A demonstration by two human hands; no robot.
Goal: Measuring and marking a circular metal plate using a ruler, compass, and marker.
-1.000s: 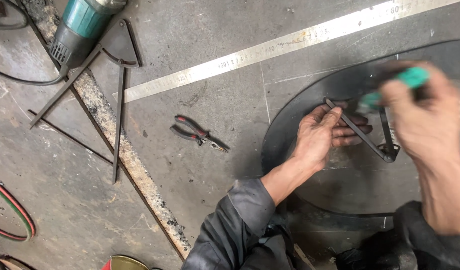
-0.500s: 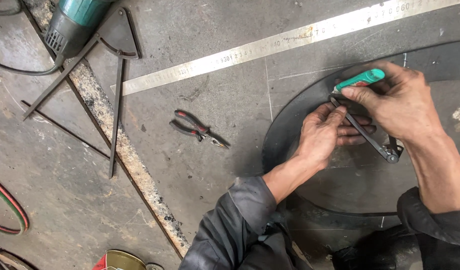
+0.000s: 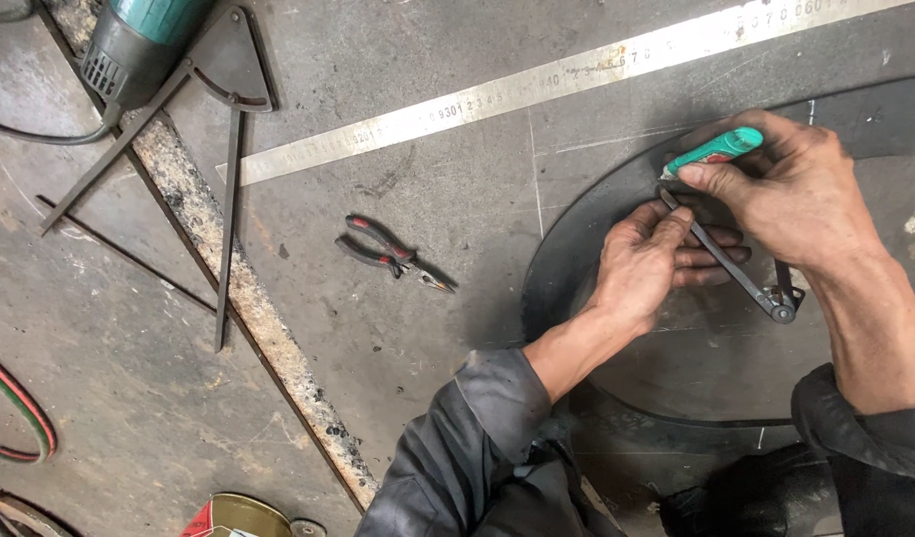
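Two hands meet over a dark round steel disc (image 3: 617,239) lying on the scuffed plate floor (image 3: 398,398). Left hand (image 3: 646,264) presses flat, fingers pinning one leg of a black metal divider (image 3: 736,273) against the disc. Right hand (image 3: 786,194) is closed around a green-handled scriber (image 3: 716,149), tip at the upper end of the divider leg.

Risk, as judged: if the left fingers relax, the leg may skid on the smooth steel and spoil the mark. A slipping scriber tip could jab the left fingers close beside it.

Nearby lie a long steel ruler (image 3: 537,89), red-handled pliers (image 3: 393,254) and a green-bodied grinder (image 3: 139,45).
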